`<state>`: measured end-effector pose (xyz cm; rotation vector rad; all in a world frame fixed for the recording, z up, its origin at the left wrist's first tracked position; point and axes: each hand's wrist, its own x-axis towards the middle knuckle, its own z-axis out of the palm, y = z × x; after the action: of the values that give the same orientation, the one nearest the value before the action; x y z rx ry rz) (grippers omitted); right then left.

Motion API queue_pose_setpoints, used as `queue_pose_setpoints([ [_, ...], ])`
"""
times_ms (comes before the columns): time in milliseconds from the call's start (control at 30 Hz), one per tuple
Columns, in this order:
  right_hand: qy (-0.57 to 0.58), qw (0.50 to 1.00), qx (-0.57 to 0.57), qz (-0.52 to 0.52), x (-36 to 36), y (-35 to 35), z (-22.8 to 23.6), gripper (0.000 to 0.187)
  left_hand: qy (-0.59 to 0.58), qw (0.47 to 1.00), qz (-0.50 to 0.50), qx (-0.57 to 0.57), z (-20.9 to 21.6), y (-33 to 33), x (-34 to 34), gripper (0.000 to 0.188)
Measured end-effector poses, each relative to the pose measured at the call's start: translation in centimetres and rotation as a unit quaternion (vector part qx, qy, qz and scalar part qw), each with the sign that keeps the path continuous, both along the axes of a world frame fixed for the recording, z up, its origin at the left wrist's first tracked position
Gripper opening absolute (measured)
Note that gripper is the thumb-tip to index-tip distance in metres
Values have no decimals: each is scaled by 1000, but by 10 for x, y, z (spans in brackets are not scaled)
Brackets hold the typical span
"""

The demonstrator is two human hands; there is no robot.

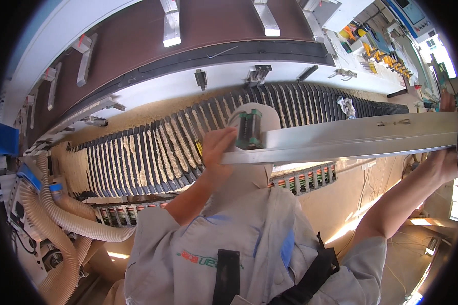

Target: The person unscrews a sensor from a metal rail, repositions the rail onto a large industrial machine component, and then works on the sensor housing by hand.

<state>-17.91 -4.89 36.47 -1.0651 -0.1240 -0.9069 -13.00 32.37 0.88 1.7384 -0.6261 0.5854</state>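
A long silvery metal profile (pixel 341 140) lies across in front of my body, from the middle of the view to the right rim. My left hand (pixel 218 145) is closed around its left end. Beside those fingers a green and black block (pixel 249 129), like a connector, sits at the same end. Near the right rim my right hand (pixel 447 160) grips the profile from below, partly cut off by the dark edge. Fingertips (pixel 447 101) show above the profile there; whether they belong to that hand I cannot tell. A small metal fitting (pixel 393 122) is on the profile's face.
Ahead runs a ribbed black bellows cover (pixel 183 145) strewn with sawdust. Beyond it stands a machine bed (pixel 152 84) with metal arms and a hex key (pixel 222 52). Yellow-handled clamps (pixel 387 60) are at the far right. Ribbed hoses (pixel 81 226) and a cable chain (pixel 308 179) lie nearer.
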Motion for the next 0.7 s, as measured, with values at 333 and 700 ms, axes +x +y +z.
queue_pose_setpoints([
  [333,111,991,70,20,31,15,-127,44,13,984,-130,121,-5,-13,29,40],
  [700,155,974,164,-6,50,43,-177,44,211,961,144,110,-176,45,248,21],
])
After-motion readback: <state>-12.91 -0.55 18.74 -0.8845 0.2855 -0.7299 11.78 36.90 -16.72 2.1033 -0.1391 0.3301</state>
